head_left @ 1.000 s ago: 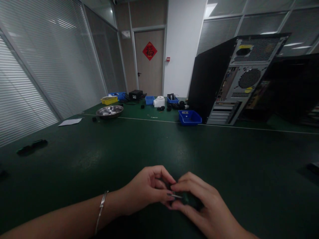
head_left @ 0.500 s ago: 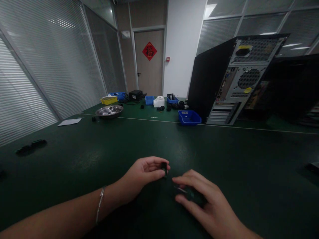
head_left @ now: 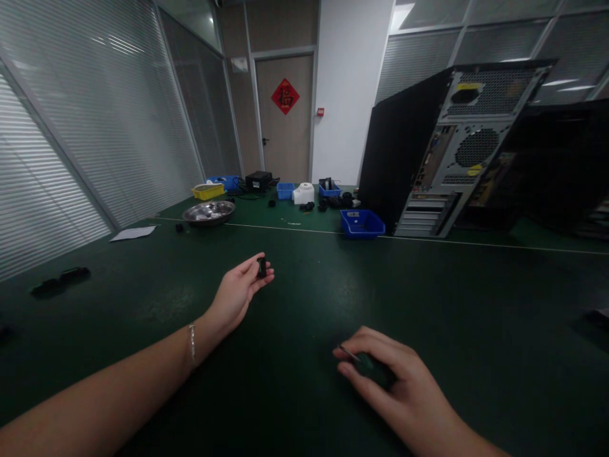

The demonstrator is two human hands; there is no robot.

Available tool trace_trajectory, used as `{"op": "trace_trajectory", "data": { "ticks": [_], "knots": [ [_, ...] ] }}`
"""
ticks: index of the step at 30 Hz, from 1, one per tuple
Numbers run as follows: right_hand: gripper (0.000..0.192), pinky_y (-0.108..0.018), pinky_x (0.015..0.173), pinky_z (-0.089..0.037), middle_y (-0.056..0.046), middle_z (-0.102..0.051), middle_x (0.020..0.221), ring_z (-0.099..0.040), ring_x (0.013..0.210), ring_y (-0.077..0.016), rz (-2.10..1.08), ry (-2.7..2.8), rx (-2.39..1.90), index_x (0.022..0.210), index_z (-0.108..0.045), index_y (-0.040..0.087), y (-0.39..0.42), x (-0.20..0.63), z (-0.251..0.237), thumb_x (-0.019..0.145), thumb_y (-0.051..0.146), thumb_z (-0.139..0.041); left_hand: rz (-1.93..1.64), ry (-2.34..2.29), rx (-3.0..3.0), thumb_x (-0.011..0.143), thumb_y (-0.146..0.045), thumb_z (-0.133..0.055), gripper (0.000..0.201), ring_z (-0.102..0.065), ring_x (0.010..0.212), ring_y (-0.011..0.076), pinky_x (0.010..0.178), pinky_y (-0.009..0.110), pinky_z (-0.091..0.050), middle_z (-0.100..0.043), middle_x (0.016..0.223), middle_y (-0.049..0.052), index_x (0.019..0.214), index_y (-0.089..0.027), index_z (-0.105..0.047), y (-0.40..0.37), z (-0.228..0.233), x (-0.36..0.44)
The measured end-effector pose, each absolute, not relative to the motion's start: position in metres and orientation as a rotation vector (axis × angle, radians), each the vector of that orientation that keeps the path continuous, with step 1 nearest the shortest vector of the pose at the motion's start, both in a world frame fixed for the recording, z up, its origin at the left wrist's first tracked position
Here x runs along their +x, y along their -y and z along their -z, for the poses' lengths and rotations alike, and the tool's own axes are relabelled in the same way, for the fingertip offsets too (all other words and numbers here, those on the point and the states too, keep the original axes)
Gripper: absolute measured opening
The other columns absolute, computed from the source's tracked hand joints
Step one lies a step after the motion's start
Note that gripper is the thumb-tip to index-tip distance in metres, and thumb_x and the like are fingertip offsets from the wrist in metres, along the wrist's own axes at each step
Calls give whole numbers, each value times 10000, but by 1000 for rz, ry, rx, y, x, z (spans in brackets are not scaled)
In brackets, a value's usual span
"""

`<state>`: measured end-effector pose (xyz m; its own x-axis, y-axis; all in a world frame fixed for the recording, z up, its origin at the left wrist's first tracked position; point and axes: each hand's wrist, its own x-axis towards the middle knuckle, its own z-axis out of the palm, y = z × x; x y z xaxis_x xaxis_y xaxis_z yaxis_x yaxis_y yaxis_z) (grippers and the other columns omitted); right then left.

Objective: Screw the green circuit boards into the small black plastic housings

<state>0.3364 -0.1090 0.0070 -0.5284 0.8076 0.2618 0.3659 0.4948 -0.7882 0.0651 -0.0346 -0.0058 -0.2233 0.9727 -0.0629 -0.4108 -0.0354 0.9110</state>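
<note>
My left hand [head_left: 238, 289] reaches forward over the green table, its fingers closed on a small dark part [head_left: 261, 267]. The part is too small and dim for me to tell its kind. Nearer to me on the right, my right hand [head_left: 390, 374] is wrapped round a screwdriver [head_left: 365, 364]. Its thin metal shaft points up and left past the fingertips, and much of the dark green handle is hidden in the palm. The two hands are well apart.
A shiny metal bowl [head_left: 209, 213] stands at the far left, a blue bin [head_left: 362, 224] at the far middle. Beside the bin rises a black computer case [head_left: 409, 139]. A paper sheet [head_left: 133, 233] and a dark object [head_left: 59, 281] lie on the left.
My left hand has moved forward and left with the small dark part, away from the right hand. My right hand has stayed nearly in place, still holding the screwdriver.
</note>
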Motion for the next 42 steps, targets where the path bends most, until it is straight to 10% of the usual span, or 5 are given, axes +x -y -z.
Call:
{"op": "trace_trajectory", "data": {
  "ticks": [42],
  "knots": [
    [131, -292, 804, -532, -41, -727, 989, -674, 943, -214, -960, 2047, -1050, 990, -680, 233, 109, 335, -9, 887, 283, -618, -1044, -937, 1136, 920, -208, -518, 279, -625, 818, 168, 773, 325, -496, -671, 993, 108, 1175, -126, -594, 69, -6, 98]
  ]
}}
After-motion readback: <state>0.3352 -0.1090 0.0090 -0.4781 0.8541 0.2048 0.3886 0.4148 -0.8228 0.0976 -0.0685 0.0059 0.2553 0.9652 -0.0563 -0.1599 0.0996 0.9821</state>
